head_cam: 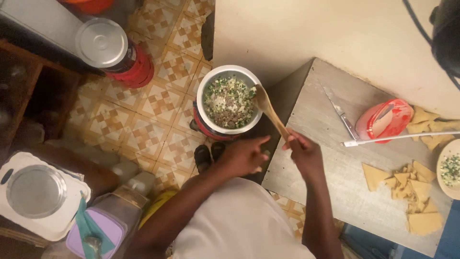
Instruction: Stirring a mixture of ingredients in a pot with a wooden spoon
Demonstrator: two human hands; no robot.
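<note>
1. Right now the right hand [304, 152] is closed around the handle of a wooden spoon [268, 109], fingers wrapped tight on the lower end of the stick.
2. Up and away from that grip, the spoon slants toward the top left, and its bowl rests on the near rim of a white pot [229, 102].
3. The pot sits beyond the spoon's tip, on a red-sided stove base on the patterned tile floor [143, 120]; inside it lies a mix of chopped greens, white bits and brown mince.
4. The left hand [244, 156] hangs just beside the gripping hand, on its left, fingers loosely stretched toward the spoon handle; it holds nothing that I can make out, and whether a fingertip touches the handle I cannot tell.
5. To the right of the grip spreads a grey table top [335, 168].
6. Farther right on it lies a long knife [341, 115], and past that a red-lidded plastic tub [385, 120].
7. A thin white rod [397, 137] lies across the table near the tub.
8. Down and right of the grip, tan triangular pastry pieces [412, 192] lie in a loose heap.
9. A small white bowl [449, 169] with chopped greens shows at the right edge, partly cut off.
</note>
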